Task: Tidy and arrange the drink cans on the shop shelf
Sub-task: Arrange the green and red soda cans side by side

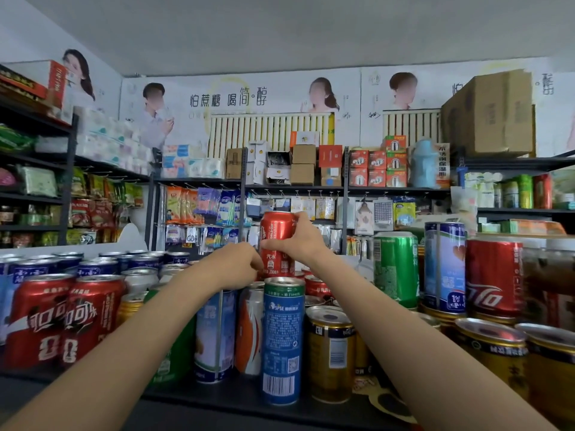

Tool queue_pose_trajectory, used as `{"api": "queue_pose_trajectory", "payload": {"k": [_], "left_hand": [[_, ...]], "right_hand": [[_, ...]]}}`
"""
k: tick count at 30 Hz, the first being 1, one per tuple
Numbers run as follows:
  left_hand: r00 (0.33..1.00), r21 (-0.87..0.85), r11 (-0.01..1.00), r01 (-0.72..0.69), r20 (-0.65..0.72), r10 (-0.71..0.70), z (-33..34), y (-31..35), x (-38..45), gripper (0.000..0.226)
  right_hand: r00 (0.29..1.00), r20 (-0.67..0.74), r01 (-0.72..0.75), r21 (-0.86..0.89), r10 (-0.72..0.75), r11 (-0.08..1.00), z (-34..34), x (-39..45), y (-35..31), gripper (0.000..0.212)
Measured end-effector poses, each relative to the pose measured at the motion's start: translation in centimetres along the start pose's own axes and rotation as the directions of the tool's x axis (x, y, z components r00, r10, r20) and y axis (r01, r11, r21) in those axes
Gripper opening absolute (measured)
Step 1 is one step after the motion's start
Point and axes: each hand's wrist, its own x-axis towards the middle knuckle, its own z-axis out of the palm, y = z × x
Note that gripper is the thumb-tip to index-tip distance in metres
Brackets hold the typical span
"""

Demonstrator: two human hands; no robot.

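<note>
From the head view, your right hand (pixel 300 241) grips a tall red can (pixel 277 234) marked "330", raised above the shelf's (pixel 217 396) cans. Your left hand (pixel 236 265) curls beside its base; whether it holds anything, you cannot tell. A blue can (pixel 283 340) reads "SPSE".

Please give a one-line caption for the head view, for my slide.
Right hand grips a tall red can above crowded drink cans; left hand touches its base.
</note>
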Motion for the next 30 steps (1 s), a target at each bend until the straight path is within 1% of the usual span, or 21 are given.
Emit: {"api": "queue_pose_trajectory", "payload": {"k": [3,6,9,11,13,15,17,18,19,20,21,22,23,24,25,26,27,29,30], "left_hand": [[1.000,-0.004,1.000,0.012,-0.027,-0.012,0.2,0.0,-0.2,0.036],[0.999,0.002,1.000,0.016,-0.040,-0.016,0.3,0.1,-0.4,0.035],[0.997,-0.010,1.000,0.014,-0.074,-0.015,0.1,0.1,-0.5,0.034],[0.993,-0.044,0.999,0.020,-0.111,-0.025,0.1,0.0,-0.7,0.032],[0.983,-0.089,0.996,0.019,-0.182,-0.035,-0.1,0.1,-0.9,0.032],[0.953,-0.141,0.990,-0.001,-0.299,-0.042,-0.2,0.7,-1.3,0.032],[0.914,-0.162,0.985,-0.062,-0.406,-0.009,-0.4,1.8,-1.6,0.031],[0.901,-0.161,0.981,-0.105,-0.433,0.025,-0.5,2.6,-1.7,0.031],[0.897,-0.156,0.977,-0.148,-0.438,0.066,-0.5,3.5,-1.7,0.030],[0.896,-0.150,0.971,-0.188,-0.431,0.107,-0.5,4.5,-1.6,0.030],[0.897,-0.146,0.964,-0.222,-0.418,0.143,-0.5,5.5,-1.6,0.029],[0.897,-0.145,0.956,-0.254,-0.404,0.177,-0.4,6.5,-1.5,0.029],[0.900,-0.140,0.951,-0.276,-0.384,0.205,-0.3,7.4,-1.4,0.029],[0.904,-0.130,0.947,-0.292,-0.361,0.230,-0.1,8.1,-1.3,0.029],[0.909,-0.120,0.944,-0.306,-0.332,0.253,0.2,8.8,-1.1,0.028],[0.913,-0.109,0.942,-0.316,-0.304,0.271,0.5,9.3,-1.0,0.026],[0.919,-0.100,0.942,-0.319,-0.276,0.282,0.7,9.5,-0.9,0.024],[0.922,-0.097,0.941,-0.325,-0.254,0.292,1.1,9.7,-0.8,0.023],[0.921,-0.102,0.940,-0.326,-0.259,0.292,1.2,9.7,-0.8,0.023]], "right_hand": [[1.000,-0.022,-0.012,-0.025,0.012,1.000,-0.1,-0.3,0.1,0.079],[0.998,0.039,-0.058,0.029,0.057,0.998,0.0,-0.6,0.3,0.077],[0.993,0.069,-0.105,0.083,0.099,0.991,0.0,-0.9,0.6,0.077],[0.988,0.101,-0.128,0.098,0.118,0.987,-0.2,-1.2,0.7,0.078],[0.985,0.115,-0.138,0.106,0.125,0.985,-0.6,-1.6,0.5,0.079],[0.994,0.050,-0.100,0.066,0.097,0.993,-1.4,-2.1,0.0,0.075],[0.997,-0.071,0.007,-0.014,-0.008,1.000,-2.9,-2.8,-0.6,0.061],[0.988,-0.136,0.063,-0.102,-0.077,0.993,-4.1,-3.3,-0.9,0.053],[0.969,-0.198,0.096,-0.247,-0.147,0.964,-5.4,-3.8,-0.9,0.048],[0.946,-0.248,0.082,-0.435,-0.207,0.897,-6.8,-4.2,-0.7,0.045],[0.928,-0.281,0.020,-0.618,-0.244,0.786,-8.3,-4.5,-0.4,0.044],[0.925,-0.288,-0.062,-0.758,-0.248,0.649,-9.6,-4.9,0.0,0.046],[0.939,-0.274,-0.133,-0.845,-0.206,0.518,-10.6,-5.3,0.4,0.049],[0.959,-0.251,-0.176,-0.892,-0.132,0.417,-11.1,-5.6,0.8,0.052],[0.972,-0.228,-0.198,-0.918,-0.050,0.344,-11.4,-6.0,1.3,0.055],[0.978,-0.209,-0.205,-0.936,0.017,0.288,-11.4,-6.1,1.7,0.058],[0.979,-0.198,-0.204,-0.949,0.048,0.240,-11.0,-6.1,2.2,0.060],[0.980,-0.196,-0.199,-0.965,0.031,0.171,-10.5,-5.8,2.9,0.059],[0.980,-0.199,-0.197,-0.966,0.005,0.166,-10.3,-5.7,3.0,0.058]]}}
